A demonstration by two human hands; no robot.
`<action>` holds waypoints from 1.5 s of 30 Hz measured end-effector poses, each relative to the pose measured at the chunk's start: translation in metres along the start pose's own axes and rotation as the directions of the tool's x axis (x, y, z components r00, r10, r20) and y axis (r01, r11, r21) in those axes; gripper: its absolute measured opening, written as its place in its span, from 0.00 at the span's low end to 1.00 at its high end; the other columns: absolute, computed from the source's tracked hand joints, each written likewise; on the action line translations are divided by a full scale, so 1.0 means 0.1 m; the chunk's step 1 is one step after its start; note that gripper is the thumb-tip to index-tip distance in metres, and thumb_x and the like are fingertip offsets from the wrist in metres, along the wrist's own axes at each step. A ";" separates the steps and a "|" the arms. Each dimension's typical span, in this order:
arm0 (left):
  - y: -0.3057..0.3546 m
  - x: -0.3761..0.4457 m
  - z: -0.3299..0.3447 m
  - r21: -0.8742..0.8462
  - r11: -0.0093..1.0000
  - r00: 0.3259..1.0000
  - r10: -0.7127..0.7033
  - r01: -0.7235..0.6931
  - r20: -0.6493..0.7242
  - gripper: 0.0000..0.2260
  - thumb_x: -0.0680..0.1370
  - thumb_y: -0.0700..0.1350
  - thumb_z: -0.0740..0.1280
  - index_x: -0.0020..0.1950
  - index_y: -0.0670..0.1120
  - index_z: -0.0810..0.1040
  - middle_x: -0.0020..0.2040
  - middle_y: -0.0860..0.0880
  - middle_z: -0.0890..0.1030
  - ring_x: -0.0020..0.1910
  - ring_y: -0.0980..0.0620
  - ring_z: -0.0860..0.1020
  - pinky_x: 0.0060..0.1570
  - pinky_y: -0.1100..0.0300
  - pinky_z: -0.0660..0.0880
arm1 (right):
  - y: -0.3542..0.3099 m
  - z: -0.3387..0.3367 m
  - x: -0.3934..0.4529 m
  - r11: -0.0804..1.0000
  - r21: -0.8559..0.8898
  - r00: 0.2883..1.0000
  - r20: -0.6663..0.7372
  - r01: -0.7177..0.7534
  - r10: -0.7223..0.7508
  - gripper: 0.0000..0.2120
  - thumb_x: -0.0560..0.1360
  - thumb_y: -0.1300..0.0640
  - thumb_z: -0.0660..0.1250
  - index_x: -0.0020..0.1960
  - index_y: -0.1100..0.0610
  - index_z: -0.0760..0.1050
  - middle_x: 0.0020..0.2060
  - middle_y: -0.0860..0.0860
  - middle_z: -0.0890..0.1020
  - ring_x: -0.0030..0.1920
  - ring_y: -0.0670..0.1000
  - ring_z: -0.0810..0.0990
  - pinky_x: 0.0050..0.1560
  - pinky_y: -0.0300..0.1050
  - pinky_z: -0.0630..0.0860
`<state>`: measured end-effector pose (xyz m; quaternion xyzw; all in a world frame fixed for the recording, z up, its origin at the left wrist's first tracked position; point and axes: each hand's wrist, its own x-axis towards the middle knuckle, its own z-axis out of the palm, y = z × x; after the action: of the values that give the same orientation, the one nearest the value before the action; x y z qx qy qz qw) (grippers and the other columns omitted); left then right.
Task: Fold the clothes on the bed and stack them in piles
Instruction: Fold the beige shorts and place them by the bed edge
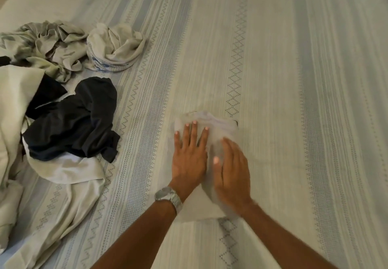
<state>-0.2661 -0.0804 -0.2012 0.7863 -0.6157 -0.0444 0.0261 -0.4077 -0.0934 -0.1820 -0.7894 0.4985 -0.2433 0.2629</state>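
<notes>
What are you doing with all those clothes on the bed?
A person is folding laundry. Both hands press flat on a small white garment spread on the striped bedspread: the left hand lies with fingers straight, the right hand beside it is blurred. To the left waits an unfolded heap: a dark garment, a crumpled white cloth and other pale pieces. No folded pile shows yet.

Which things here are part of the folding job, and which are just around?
Job:
- small white garment flat under left hand and right hand
- crumpled black garment
- heap of white and cream unfolded clothes

Just around:
- striped patterned bedspread
- silver metal wristwatch
</notes>
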 end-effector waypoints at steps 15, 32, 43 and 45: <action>0.04 -0.48 0.10 -0.252 0.967 0.999 -0.036 0.036 0.004 0.33 0.83 0.60 0.53 0.83 0.45 0.50 0.83 0.43 0.42 0.82 0.44 0.39 0.79 0.40 0.45 | 0.51 0.12 0.92 0.950 -0.311 0.941 0.316 -0.022 0.125 0.36 0.80 0.36 0.36 0.83 0.53 0.48 0.83 0.56 0.50 0.82 0.58 0.46 0.81 0.59 0.45; -0.16 -0.39 -0.34 -0.724 -0.026 0.652 -0.410 0.690 0.637 0.28 0.71 0.63 0.76 0.60 0.44 0.79 0.52 0.49 0.85 0.50 0.48 0.85 0.48 0.54 0.83 | 0.36 -0.51 0.01 0.594 0.286 0.651 0.466 -0.752 0.599 0.23 0.77 0.42 0.71 0.64 0.56 0.77 0.53 0.48 0.83 0.51 0.49 0.82 0.52 0.44 0.78; 0.47 0.10 -0.76 -0.818 -0.105 0.822 -0.009 0.566 0.570 0.22 0.75 0.47 0.76 0.68 0.51 0.77 0.60 0.49 0.85 0.57 0.48 0.84 0.55 0.47 0.82 | 0.75 -1.39 0.15 0.469 0.593 0.756 0.513 -0.654 0.406 0.16 0.83 0.49 0.64 0.70 0.46 0.74 0.61 0.42 0.83 0.62 0.45 0.81 0.67 0.49 0.76; 0.68 0.26 -0.83 -0.824 -0.093 0.829 0.038 0.558 0.557 0.23 0.75 0.45 0.76 0.68 0.50 0.77 0.60 0.49 0.84 0.58 0.47 0.84 0.56 0.46 0.81 | 0.87 -1.63 0.24 0.476 0.602 0.767 0.499 -0.641 0.403 0.16 0.82 0.53 0.67 0.69 0.46 0.74 0.61 0.42 0.84 0.61 0.46 0.82 0.66 0.50 0.77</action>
<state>-0.3174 -0.1235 -0.1135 0.6005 -0.2081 -0.6362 0.4375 -0.5618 -0.1750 -0.1150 -0.4427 0.5278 -0.2135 0.6928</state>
